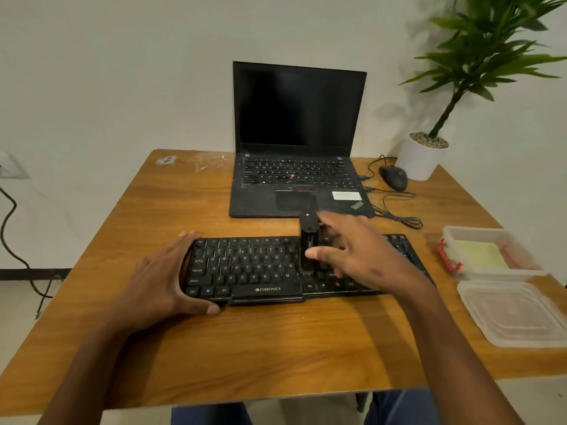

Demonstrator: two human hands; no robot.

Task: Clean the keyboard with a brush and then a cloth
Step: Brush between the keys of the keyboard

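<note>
**Brush on the keys, other hand steadying the board**

The black keyboard lies across the middle of the wooden desk, just in front of an open laptop whose screen is dark. The left hand lies at the keyboard's left end, fingers straight along the far corner and thumb stretched along the near edge, bracing it without curling round anything. The right hand hovers over the right-centre keys and pinches a small black brush between thumb and fingers; the brush stands roughly upright, its lower end down on the keys near the middle of the board, its top toward the laptop's front edge. The hand is blurred, so the exact finger placement is hard to make out.

Off to the right sits a clear plastic container holding a yellowish cloth, with its lid lying beside it nearer the desk's edge. A wired mouse and a potted plant stand at the far right corner.
</note>
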